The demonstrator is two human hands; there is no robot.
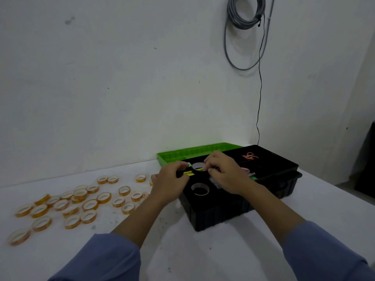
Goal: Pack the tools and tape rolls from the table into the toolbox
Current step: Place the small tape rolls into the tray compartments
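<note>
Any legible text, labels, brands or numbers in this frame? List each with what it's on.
None legible.
Orange rolls: print on the bands, too blurred to read.
Black roll, toolbox: no markings seen.

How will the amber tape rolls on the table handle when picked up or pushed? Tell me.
Probably light: the amber tape rolls are thin hollow rings. Most lie flat on the table, so a push should slide them, not roll them.

Plain workroom: bare, scuffed white wall (121,78) hung with a coiled grey cable (244,24); white counter (203,250) bearing an open toolbox (219,216) and many scattered tape rolls (42,199).
</note>
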